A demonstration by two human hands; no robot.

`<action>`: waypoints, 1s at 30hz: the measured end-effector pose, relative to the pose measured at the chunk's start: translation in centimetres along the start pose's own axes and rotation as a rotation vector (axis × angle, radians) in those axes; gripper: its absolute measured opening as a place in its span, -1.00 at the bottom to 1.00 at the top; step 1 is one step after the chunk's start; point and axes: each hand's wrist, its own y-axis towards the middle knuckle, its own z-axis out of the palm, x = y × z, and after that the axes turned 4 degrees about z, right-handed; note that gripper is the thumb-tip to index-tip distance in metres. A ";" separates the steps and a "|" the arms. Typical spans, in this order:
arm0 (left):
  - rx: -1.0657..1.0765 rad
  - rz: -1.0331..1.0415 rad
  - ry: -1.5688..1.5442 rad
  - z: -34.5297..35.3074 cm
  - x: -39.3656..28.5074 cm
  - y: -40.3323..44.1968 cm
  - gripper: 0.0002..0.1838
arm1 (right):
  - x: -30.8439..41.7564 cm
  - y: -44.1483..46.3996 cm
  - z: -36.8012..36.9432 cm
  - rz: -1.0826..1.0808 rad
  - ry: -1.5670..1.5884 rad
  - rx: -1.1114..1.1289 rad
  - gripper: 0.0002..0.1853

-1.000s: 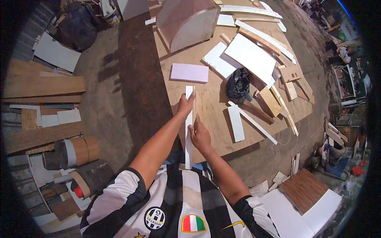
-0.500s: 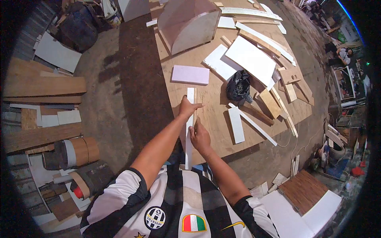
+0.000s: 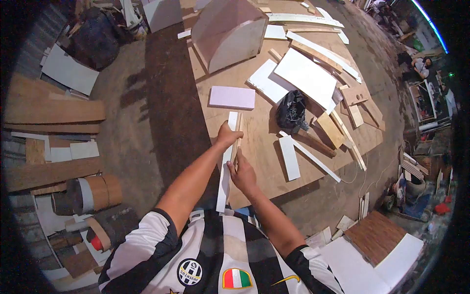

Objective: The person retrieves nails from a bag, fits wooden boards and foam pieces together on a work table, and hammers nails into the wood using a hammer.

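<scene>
A long white strip (image 3: 223, 183) lies lengthwise in front of me, its near end reaching past the table edge toward my shirt. Against its right side runs a thin bare wood strip (image 3: 239, 122). My left hand (image 3: 227, 135) is closed around both strips near their far ends, thumb over the top. Lower down, my right hand (image 3: 244, 172) grips the wood strip from the right, its thumb near the white strip; its fingertips are partly hidden. A pale pink block (image 3: 232, 97) lies just beyond the strips.
On the plywood table (image 3: 264, 188) are a black bag (image 3: 291, 111), a white board (image 3: 305, 76), a short white piece (image 3: 289, 158), and a curved box-like piece (image 3: 230, 36). Stacked boards (image 3: 54, 110) stand at left. A person (image 3: 420, 67) is far right.
My left thumb, stretched out to the right before, has folded in over the strips. The near end of the white strip has shifted slightly left.
</scene>
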 end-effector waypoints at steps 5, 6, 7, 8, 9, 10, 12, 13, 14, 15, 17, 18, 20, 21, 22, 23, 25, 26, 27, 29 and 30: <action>0.223 0.012 -0.134 -1.3 -3.8 -0.2 -0.50 | -1.0 0.9 -3.2 0.038 0.007 0.058 -0.23; 0.325 -0.003 -0.164 -1.7 -5.0 -0.5 -0.51 | -1.4 1.6 -4.6 0.040 0.008 0.059 -0.23; 0.427 -0.017 -0.195 -1.9 -5.6 -0.6 -0.53 | -2.0 2.4 -6.1 -0.030 -0.018 -0.024 -0.25; 0.427 -0.016 -0.194 -1.8 -5.5 -0.6 -0.53 | -2.3 3.2 -7.5 -0.101 -0.044 -0.107 -0.26; 0.502 0.026 -0.137 -1.6 -5.2 -0.6 -0.48 | -2.4 4.2 -8.9 -0.101 -0.044 -0.109 -0.26; 0.579 0.070 -0.080 -1.6 -6.1 -1.1 -0.43 | -2.4 5.1 -10.2 -0.195 -0.063 -0.220 -0.33; 0.666 0.021 0.004 -1.2 -6.0 -1.3 -0.40 | -2.5 6.8 -11.7 -0.287 -0.086 -0.337 -0.39; 0.770 0.044 0.004 -0.5 -4.7 -1.0 -0.38 | -2.7 7.5 -12.3 -0.296 -0.050 -0.259 -0.39; 0.874 0.066 0.005 0.2 -3.5 -0.7 -0.36 | -2.8 8.0 -12.8 -0.305 -0.013 -0.182 -0.38; 0.988 -0.095 0.025 0.2 -4.6 -1.1 -0.33 | -2.6 8.2 -12.8 -0.413 -0.051 -0.211 -0.49; 0.998 -0.065 -0.028 1.3 -3.9 -2.3 -0.33 | -3.0 8.1 -12.6 -0.339 -0.035 -0.099 -0.56; 1.004 -0.039 -0.082 1.7 -4.0 -2.7 -0.33 | -3.4 8.0 -12.3 -0.264 -0.016 0.018 -0.63; 1.123 0.002 -0.061 2.1 -4.3 -2.4 -0.36 | -4.8 7.9 -11.6 -0.301 -0.071 0.014 -0.70; 1.142 -0.082 -0.101 2.0 -5.0 -2.7 -0.33 | -5.3 7.5 -11.4 -0.266 -0.038 0.009 -0.71; 1.159 -0.167 -0.141 2.1 -5.3 -2.9 -0.29 | -5.8 7.2 -11.1 -0.229 -0.005 0.005 -0.70; 1.161 -0.173 -0.139 2.4 -5.2 -2.8 -0.29 | -6.4 7.1 -10.6 -0.214 -0.053 -0.020 -0.69; 1.219 -0.289 -0.133 3.1 -4.6 -2.4 -0.50 | -7.5 7.3 -10.0 -0.199 -0.033 -0.051 -0.71; 1.223 -0.298 -0.131 3.6 -3.9 -2.1 -0.50 | -8.2 7.3 -9.7 -0.191 -0.019 -0.084 -0.72; 1.233 -0.293 -0.106 4.2 -2.8 -1.6 -0.52 | -8.7 7.2 -9.5 -0.181 -0.014 -0.083 -0.72; 1.248 -0.297 -0.081 5.3 -1.2 -0.8 -0.55 | -9.7 7.2 -9.3 -0.065 0.035 -0.085 -0.70; 1.256 -0.283 -0.022 5.8 -0.5 -0.4 -0.54 | -10.1 7.2 -9.2 -0.058 0.038 -0.082 -0.70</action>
